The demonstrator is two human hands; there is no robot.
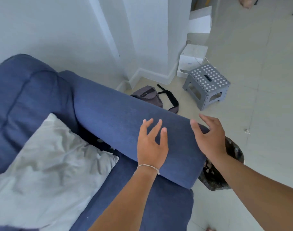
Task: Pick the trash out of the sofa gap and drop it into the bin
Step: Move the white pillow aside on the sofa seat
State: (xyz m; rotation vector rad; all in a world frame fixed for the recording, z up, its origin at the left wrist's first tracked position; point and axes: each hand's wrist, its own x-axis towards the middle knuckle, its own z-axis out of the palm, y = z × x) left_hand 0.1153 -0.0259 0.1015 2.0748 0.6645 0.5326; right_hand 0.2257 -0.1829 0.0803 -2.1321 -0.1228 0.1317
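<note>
A blue sofa (34, 90) fills the left of the head view, its armrest (119, 117) running diagonally. Small pale bits of trash (100, 140) show in the dark gap between the armrest and the seat, beside a grey cushion (55, 157). My left hand (151, 144) hovers over the armrest with fingers spread and nothing in it. My right hand (210, 135) is also open, over the armrest's front end. Below my right arm, on the floor by the sofa, stands a dark bin (232, 157) with a patterned liner, partly hidden by the arm.
A grey backpack (149, 97) lies on the floor behind the armrest. A grey dotted step stool (207, 84) and white boxes (192, 60) stand near the wall. A small scrap (247, 131) lies on the pale tiled floor to the right.
</note>
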